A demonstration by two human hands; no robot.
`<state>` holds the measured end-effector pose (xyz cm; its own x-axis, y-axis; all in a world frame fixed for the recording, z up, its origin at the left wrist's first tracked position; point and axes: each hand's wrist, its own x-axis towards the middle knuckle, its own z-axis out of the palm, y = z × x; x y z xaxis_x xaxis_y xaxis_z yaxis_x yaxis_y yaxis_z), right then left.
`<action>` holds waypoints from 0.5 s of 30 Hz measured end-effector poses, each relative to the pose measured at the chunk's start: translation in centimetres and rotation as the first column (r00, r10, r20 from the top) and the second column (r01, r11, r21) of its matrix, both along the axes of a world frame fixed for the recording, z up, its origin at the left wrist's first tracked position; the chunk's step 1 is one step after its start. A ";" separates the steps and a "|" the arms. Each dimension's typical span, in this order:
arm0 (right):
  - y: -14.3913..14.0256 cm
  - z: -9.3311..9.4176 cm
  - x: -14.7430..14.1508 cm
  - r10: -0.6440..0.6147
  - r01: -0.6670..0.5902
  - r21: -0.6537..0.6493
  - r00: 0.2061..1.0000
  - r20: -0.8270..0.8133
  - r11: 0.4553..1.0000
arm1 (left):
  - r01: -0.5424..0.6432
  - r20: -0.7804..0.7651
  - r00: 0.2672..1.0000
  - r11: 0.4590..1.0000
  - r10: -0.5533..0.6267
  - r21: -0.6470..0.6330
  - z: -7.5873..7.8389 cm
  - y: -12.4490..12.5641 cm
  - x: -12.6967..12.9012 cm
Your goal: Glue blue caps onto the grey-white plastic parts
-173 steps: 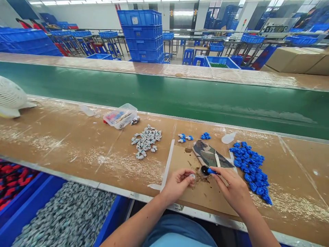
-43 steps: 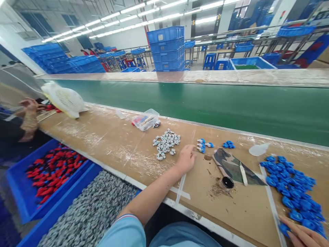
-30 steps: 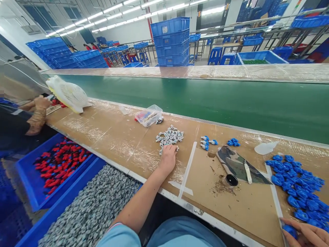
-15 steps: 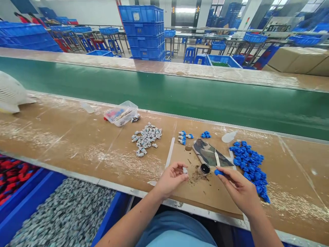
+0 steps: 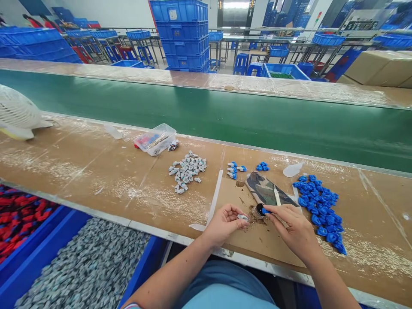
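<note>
My left hand (image 5: 223,222) pinches a small white-grey part (image 5: 241,217) just left of a small round black-topped pot (image 5: 259,210). In my right hand (image 5: 294,229) is a small blue part (image 5: 265,210), held at the pot's top. Both hands hover over a cardboard sheet (image 5: 264,244) on the brown bench. A heap of blue parts (image 5: 318,208) lies right of my right hand. Ahead of my left hand is a heap of white-grey parts (image 5: 186,170). A camouflage-patterned sheet (image 5: 265,192) with a white stick on it lies behind the pot.
A few joined blue-and-white parts (image 5: 234,168) and a blue cluster (image 5: 263,166) sit beyond the cardboard. A clear plastic box (image 5: 155,139) and a white fan (image 5: 16,113) stand farther left. A green conveyor belt (image 5: 225,116) runs behind. Blue bins of grey parts (image 5: 83,270) and red parts (image 5: 19,214) sit below the bench.
A second ago my left hand was at the white-grey heap and my right at the blue heap. Both have come back to the pot, each holding a part; the blue part now touches the pot.
</note>
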<state>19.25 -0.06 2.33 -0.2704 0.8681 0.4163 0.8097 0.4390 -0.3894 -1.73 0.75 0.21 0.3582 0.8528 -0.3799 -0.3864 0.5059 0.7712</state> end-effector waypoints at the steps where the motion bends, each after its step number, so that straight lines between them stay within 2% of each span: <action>1: 0.0 0.0 0.0 -0.002 0.002 -0.004 1.000 -0.005 1.000 | -0.003 0.003 1.000 1.000 0.003 0.001 0.0 0.0 0.0; 7: -0.1 0.1 -0.4 -0.053 0.049 -0.036 0.994 -0.091 0.998 | 0.019 -0.013 1.000 0.999 -0.020 -0.035 -0.3 0.0 0.2; 10: -0.2 0.0 -0.4 -0.097 0.085 -0.090 0.985 -0.140 0.992 | 0.030 -0.057 0.998 1.000 -0.030 0.007 -0.8 0.0 0.3; 13: -0.3 -0.2 -0.1 -0.219 0.165 -0.218 0.942 -0.255 0.962 | 0.035 -0.151 0.988 0.994 -0.019 0.103 -1.3 0.0 0.6; 15: -0.3 -0.4 0.0 -0.299 0.165 -0.345 0.875 -0.381 0.924 | 0.031 -0.180 0.984 0.989 -0.005 0.143 -1.7 -0.1 0.8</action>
